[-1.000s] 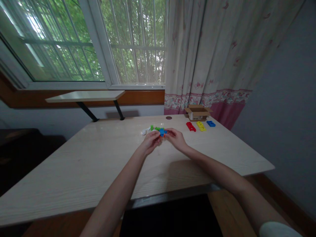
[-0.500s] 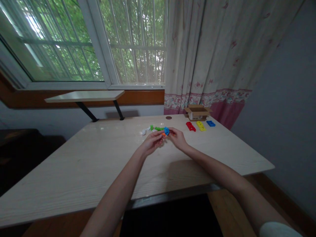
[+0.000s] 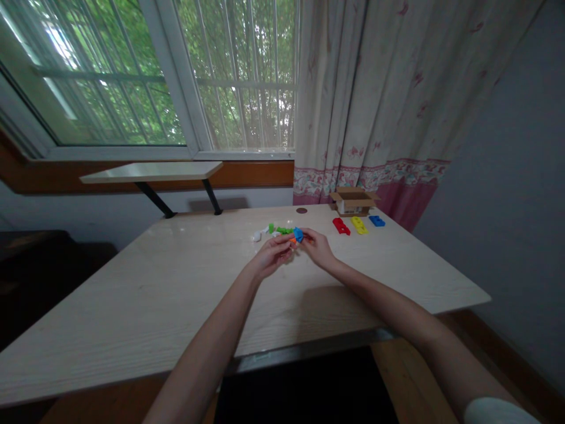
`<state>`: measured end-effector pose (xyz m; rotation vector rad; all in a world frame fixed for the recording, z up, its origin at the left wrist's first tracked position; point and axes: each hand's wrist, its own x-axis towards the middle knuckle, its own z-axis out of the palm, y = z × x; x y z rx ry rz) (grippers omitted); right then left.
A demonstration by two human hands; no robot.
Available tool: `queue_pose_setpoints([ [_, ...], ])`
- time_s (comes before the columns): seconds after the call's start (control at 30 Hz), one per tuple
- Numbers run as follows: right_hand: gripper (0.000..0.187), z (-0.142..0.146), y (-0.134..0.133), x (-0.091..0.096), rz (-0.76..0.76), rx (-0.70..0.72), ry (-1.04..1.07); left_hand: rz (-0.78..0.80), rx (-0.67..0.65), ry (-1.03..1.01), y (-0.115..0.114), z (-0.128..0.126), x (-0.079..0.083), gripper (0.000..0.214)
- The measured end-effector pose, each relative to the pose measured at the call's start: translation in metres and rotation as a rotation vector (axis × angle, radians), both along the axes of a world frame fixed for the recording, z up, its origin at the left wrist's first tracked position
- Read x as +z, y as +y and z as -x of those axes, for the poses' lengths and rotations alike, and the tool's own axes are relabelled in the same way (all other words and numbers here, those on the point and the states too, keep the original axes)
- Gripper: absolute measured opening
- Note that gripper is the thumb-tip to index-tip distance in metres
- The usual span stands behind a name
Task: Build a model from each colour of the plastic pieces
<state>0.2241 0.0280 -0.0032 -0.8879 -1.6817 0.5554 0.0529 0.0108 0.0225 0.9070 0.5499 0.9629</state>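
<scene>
Above the table my left hand [image 3: 272, 255] and my right hand [image 3: 318, 247] meet around a small blue piece [image 3: 298, 234] and an orange piece [image 3: 293, 239]. Both pieces look like plastic toy parts; whether they are joined I cannot tell. The fingers of my right hand pinch the blue piece from the right. My left hand closes on the orange piece from the left, partly covering it. Just beyond the hands lie green pieces [image 3: 283, 230] and white pieces [image 3: 256, 237], some hidden behind my left fingers.
Red [image 3: 341, 226], yellow [image 3: 359, 225] and blue [image 3: 376, 221] plastic parts lie in a row at the back right. Behind them stands an open cardboard box [image 3: 354, 203]. A raised shelf [image 3: 152, 172] is at the back left of the table [image 3: 176, 312], below the window.
The blue piece has turned or shifted very slightly between my fingers. Both hands stay in nearly the same place.
</scene>
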Motion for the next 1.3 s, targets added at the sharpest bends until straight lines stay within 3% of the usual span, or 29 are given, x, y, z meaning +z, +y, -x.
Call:
queue_pose_setpoints([
  [0.47,0.022,-0.001,-0.009,0.006,-0.161,-0.071,-0.324,-0.072,0.143,0.049,0.010,-0.002,-0.006,0.032],
  [0.67,0.021,0.001,-0.012,0.010,-0.141,-0.141,-0.193,-0.065,0.141,0.067,0.014,0.000,-0.009,0.031],
  [0.83,0.022,0.003,-0.012,0.010,-0.067,-0.166,-0.068,-0.069,0.217,0.059,0.017,0.000,-0.012,0.033],
  [1.3,0.019,0.005,-0.018,0.015,-0.106,-0.182,-0.092,-0.054,0.198,0.093,0.014,0.000,-0.010,0.029],
])
